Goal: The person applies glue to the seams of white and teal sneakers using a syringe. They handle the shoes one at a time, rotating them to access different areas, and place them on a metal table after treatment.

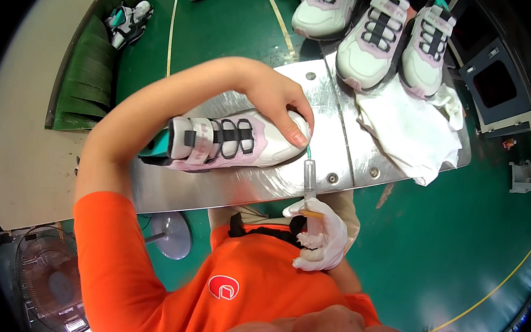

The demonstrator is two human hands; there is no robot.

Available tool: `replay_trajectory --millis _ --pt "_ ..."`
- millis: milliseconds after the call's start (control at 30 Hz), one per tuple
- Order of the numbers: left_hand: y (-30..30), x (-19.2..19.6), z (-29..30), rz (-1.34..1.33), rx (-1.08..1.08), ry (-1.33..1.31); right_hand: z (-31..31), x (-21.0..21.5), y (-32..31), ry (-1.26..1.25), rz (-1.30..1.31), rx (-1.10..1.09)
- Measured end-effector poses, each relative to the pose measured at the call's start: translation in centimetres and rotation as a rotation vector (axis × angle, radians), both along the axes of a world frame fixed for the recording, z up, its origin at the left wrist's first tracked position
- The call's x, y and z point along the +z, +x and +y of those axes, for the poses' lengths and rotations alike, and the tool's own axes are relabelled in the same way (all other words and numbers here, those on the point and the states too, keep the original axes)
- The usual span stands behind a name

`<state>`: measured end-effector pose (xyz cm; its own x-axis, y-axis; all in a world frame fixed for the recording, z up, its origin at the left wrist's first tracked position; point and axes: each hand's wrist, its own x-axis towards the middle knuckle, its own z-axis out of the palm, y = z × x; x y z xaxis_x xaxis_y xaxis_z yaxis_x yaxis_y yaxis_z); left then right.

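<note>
A white and pale pink sneaker (267, 142) with black laces and a teal lining rests on the metal table, its toe pointing right. My bare left hand (277, 98) curls over the toe, thumb on top and fingers around the far side. In my right hand (323, 242), which wears a white glove, is a clear syringe (310, 181) with a teal tip. That tip is at the edge of the toe, close to my left thumb; whether it touches is too small to tell. The gloved fingers wrap the syringe's lower end and partly hide it.
Several similar sneakers (370, 40) stand at the far right, beside a crumpled white cloth (408, 130) on the metal table (213, 200). Grey and black shoes (129, 23) lie farther off on the green surface. A fan (51, 274) stands at lower left.
</note>
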<state>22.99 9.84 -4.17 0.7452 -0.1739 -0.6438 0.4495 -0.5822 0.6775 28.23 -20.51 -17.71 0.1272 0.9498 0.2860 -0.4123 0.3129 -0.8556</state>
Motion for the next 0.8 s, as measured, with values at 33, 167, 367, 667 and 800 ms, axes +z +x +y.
replay_trajectory --millis 33,167,367,667,800 --pt "-0.5 -0.1 -0.1 0.023 0.013 -0.049 0.2 0.0 -0.2 0.018 0.057 0.019" --pt "-2.1 0.0 -0.7 -0.158 0.175 -0.070 -0.1 1.3 0.0 0.027 0.207 0.098" --pt "-7.7 6.1 -2.2 -0.468 0.401 0.066 2.7 6.7 2.1 0.188 0.152 0.232" --pt "-18.9 6.9 -4.5 -1.173 0.941 -0.054 11.4 21.9 3.0 0.059 -0.066 0.643" --pt "-21.5 3.9 -4.1 -1.281 1.172 -0.072 14.0 22.6 0.4 -0.152 -0.064 0.560"
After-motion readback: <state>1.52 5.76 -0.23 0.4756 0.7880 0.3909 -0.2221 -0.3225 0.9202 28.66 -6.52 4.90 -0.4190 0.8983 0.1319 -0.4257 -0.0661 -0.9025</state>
